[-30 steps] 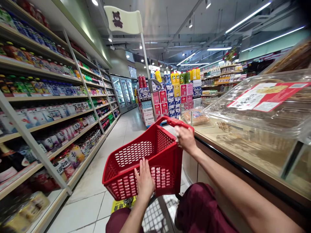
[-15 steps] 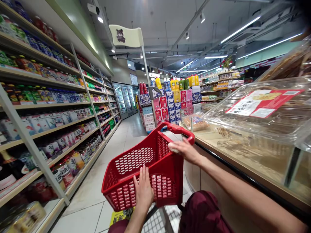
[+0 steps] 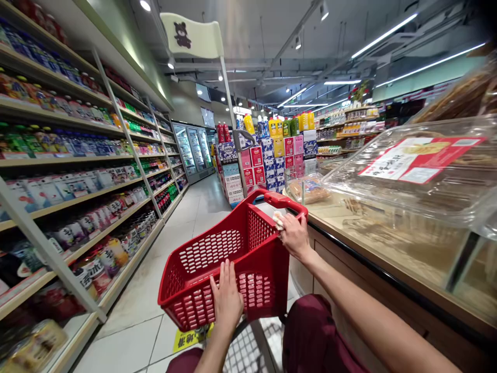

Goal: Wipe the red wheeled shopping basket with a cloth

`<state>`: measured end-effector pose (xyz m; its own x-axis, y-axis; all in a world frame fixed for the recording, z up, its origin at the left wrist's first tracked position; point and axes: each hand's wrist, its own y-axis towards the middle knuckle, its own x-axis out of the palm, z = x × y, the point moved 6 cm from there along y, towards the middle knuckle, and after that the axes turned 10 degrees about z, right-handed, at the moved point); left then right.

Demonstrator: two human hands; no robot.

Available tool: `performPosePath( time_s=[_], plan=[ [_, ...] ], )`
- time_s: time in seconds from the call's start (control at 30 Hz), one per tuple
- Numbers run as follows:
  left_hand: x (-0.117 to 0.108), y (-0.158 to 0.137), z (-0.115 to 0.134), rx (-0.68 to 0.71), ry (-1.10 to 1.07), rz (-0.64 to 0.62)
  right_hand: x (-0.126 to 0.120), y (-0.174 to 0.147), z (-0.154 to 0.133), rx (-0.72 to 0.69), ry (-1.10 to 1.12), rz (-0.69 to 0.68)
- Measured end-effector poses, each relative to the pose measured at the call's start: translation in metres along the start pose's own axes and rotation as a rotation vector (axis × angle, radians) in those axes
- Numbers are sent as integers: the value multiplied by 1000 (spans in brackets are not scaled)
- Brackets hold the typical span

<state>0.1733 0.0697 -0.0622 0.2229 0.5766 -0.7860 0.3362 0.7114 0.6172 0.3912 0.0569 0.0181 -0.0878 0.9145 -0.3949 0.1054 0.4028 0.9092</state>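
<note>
A red plastic shopping cart basket (image 3: 267, 282) with perforated walls stands right in front of me. My left hand (image 3: 228, 298) lies flat on its near side wall, fingers extended up to the rim and gripping nothing. At the basket's right rear corner, just below the red handle (image 3: 285, 201), my right hand (image 3: 295, 237) pinches a small crumpled white cloth (image 3: 278, 220) against the top edge. The cloth's exact kind is hard to make out. Some of the right fingertips are hidden behind it.
Drink shelves (image 3: 73, 207) line the left. On the right is a display counter (image 3: 388, 274) with clear plastic food boxes (image 3: 419, 171). Stacked cartons (image 3: 256, 166) and juice bottles stand ahead, behind a flag on a pole (image 3: 192, 36). A yellow floor sign (image 3: 185, 339) lies beneath the basket.
My right hand has slid forward along the basket's corner, its fingers now bent over the edge with the white cloth. My left hand stays on the side wall. The view has shifted slightly.
</note>
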Motion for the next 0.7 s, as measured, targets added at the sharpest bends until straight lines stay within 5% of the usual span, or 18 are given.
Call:
performPosePath(
  time_s=[0.2,0.4,0.57,0.7],
  plan=[
    [2,4,-1,10,-23,-25,24,-25,-61,-309,141,-119],
    [8,10,-11,-130,-8,-56,15,-5,-16,-40,-17,-20],
    [13,19,-18,-24,4,-72,48,-22,-65,-248,95,-134],
    [12,22,-44,-121,42,-70,48,-8,-33,-169,75,-105]
  ],
)
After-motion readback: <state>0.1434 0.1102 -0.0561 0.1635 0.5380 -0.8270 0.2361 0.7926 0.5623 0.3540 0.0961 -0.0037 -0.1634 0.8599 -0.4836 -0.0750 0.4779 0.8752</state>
